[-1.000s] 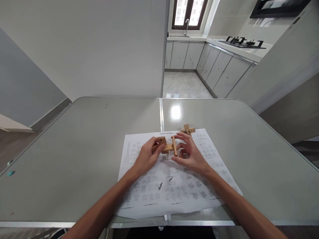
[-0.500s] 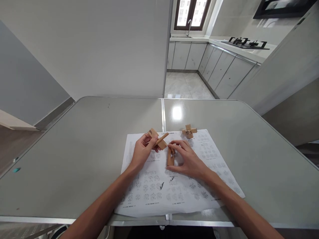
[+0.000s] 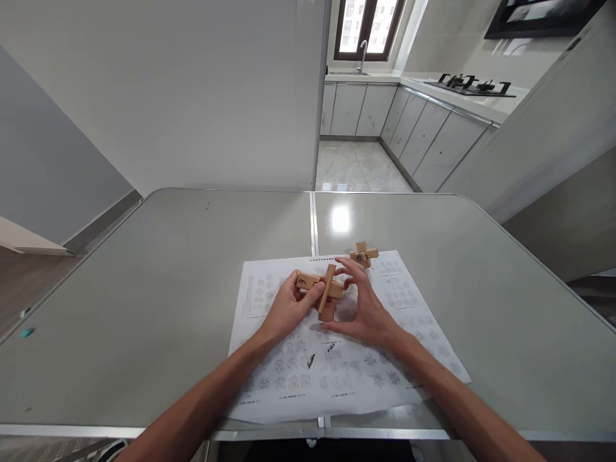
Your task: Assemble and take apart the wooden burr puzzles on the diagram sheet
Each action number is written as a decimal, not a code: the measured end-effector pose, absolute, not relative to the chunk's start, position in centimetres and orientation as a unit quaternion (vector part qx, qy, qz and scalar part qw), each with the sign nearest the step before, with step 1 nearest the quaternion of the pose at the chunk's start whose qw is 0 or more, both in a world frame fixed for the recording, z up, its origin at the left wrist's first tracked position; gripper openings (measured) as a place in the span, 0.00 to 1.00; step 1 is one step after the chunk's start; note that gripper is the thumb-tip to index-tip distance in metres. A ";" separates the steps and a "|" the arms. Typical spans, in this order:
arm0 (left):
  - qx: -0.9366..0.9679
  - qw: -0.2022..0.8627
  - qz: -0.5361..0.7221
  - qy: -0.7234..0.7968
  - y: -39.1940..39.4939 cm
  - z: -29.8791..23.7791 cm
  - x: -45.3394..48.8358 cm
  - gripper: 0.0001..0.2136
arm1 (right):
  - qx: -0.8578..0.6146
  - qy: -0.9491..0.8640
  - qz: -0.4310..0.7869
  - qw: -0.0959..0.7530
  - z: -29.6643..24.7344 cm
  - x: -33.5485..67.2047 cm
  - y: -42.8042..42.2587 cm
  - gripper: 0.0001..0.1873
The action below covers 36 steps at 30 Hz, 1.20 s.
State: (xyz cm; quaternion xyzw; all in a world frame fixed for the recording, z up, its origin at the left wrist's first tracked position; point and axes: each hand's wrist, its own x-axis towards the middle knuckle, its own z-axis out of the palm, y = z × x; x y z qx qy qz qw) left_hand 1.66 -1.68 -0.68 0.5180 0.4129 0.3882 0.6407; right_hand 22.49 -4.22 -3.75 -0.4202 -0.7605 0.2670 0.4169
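Observation:
My left hand (image 3: 290,312) is closed on crossed notched wooden puzzle pieces (image 3: 308,281), one of them marked with a dark character. A slim wooden stick (image 3: 326,290) lies slantwise over them under the left thumb. Below the stick a further wooden block (image 3: 326,313) shows, partly covered by the held pieces. My right hand (image 3: 363,305) curves around the right side of this cluster, fingers and thumb apart. Its thumb tip lies close to the lower block; whether it touches cannot be made out.
Beneath the hands lies a white sheet (image 3: 308,385) printed with small diagrams. A cross-shaped wooden piece group (image 3: 364,254) sits at the sheet's far edge. The grey table (image 3: 120,308) has a metal seam down its middle. A small teal object (image 3: 27,333) lies far left.
My left hand has moved right and turned, bringing its pieces over the block by my right hand. The right fingers have lifted and spread from that block.

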 end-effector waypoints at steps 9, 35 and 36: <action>0.541 0.664 0.359 0.371 -2.4 -1.1 1.8 0.19 | -0.420 -0.750 0.275 0.431 -2.7 22.1 -4.7 0.48; 0.574 0.587 0.416 0.391 -1.7 -0.7 1.8 0.17 | -0.412 -0.766 0.205 0.449 -2.1 22.5 -4.4 0.47; 0.575 0.585 0.417 0.391 -1.7 -0.6 1.7 0.16 | -0.412 -0.766 0.202 0.450 -2.0 22.5 -4.4 0.47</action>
